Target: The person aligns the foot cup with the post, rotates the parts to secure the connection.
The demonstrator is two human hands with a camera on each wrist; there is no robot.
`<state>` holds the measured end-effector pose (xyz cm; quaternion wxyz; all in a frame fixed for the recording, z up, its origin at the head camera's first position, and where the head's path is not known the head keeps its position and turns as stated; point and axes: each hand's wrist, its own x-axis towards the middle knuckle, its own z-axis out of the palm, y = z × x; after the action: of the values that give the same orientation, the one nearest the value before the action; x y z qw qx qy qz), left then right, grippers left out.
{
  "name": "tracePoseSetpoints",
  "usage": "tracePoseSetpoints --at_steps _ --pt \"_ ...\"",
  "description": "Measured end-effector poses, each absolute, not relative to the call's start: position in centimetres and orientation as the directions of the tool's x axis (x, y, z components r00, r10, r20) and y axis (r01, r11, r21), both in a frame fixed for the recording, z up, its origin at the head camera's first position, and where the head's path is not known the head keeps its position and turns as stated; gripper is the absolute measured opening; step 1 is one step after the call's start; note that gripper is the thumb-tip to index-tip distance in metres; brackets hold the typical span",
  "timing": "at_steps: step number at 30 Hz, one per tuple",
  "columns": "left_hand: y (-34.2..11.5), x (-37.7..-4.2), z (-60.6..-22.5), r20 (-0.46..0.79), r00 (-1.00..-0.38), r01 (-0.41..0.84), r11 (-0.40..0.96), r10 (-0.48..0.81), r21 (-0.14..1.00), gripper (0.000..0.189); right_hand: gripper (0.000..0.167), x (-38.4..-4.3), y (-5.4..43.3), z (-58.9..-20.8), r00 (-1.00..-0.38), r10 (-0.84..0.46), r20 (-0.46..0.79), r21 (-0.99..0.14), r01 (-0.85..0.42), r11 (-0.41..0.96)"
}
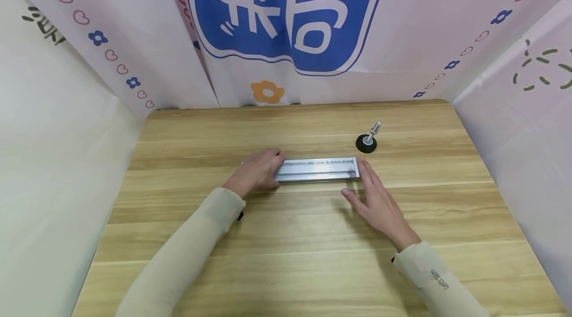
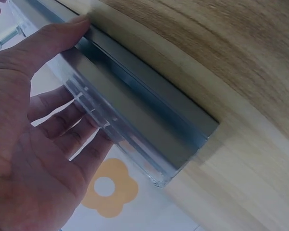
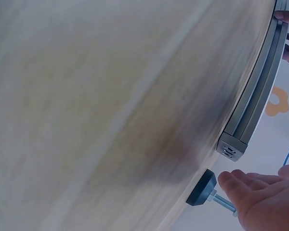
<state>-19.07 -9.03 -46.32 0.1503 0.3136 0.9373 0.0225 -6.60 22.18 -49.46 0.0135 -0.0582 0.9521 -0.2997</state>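
Observation:
A silver aluminium profile (image 1: 318,170) with long grooves lies crosswise on the wooden table. My left hand (image 1: 260,170) holds its left part, thumb on the near side and fingers along the far side. In the left wrist view the thumb lies on the grooved face of the profile (image 2: 135,106). Beside the right end my right hand (image 1: 380,202) has its fingers extended and thumb spread, fingertips close to that end. The right wrist view shows the end face (image 3: 231,147) with small holes, and the right hand (image 3: 265,197) near it, holding nothing.
A levelling foot (image 1: 367,143) with a black round base and a tilted threaded stud stands behind the right hand. The wooden table (image 1: 286,257) reaches back to a white printed cloth (image 1: 402,48), and more cloth hangs at both sides.

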Motion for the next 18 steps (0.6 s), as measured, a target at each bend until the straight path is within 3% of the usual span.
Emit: tracePoseSetpoints --at_steps 10,18 --pt "-8.33 -18.86 -45.57 -0.319 -0.77 0.544 0.83 0.552 0.123 0.057 0.085 -6.37 22.01 -49.48 -0.999 -0.033 -0.04 -0.704 0.004 0.71" --pt "-8.26 -18.95 -45.56 -0.32 -0.771 0.539 0.832 0.55 0.13 0.055 0.079 -6.46 21.7 -49.59 -0.995 0.026 -0.092 -0.869 0.093 0.486"
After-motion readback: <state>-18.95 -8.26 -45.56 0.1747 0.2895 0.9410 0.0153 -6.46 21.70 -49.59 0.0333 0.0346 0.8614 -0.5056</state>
